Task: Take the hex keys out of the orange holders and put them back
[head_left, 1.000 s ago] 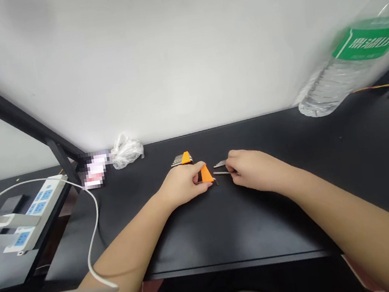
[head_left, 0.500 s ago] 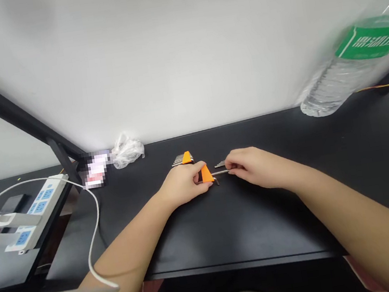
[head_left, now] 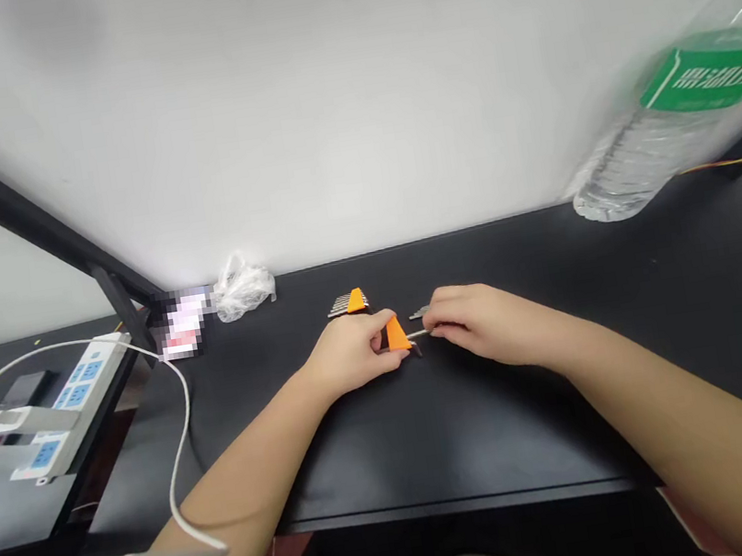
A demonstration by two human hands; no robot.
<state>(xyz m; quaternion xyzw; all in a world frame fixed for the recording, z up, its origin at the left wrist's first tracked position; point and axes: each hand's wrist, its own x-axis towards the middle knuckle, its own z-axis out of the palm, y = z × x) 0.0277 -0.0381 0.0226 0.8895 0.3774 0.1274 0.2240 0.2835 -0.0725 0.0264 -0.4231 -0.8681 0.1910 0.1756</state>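
My left hand [head_left: 355, 355] is closed around a small orange holder [head_left: 396, 334] resting on the black table [head_left: 436, 435]. My right hand [head_left: 479, 322] pinches a thin silver metal key [head_left: 418, 334] whose tip touches the orange holder. Another loose silver key [head_left: 419, 313] lies just behind my right fingers. A second orange holder [head_left: 355, 300] with several silver keys fanned out of it lies on the table behind my left hand.
A clear water bottle [head_left: 668, 122] with a green label stands at the far right. A crumpled plastic bag [head_left: 242, 288] lies by the wall. A white power strip [head_left: 50, 419] and its white cable [head_left: 178, 455] are at the left, over the table's edge.
My right hand has carried the silver key leftward until its tip met the orange holder. My left hand has stayed put, tilting the holder slightly.
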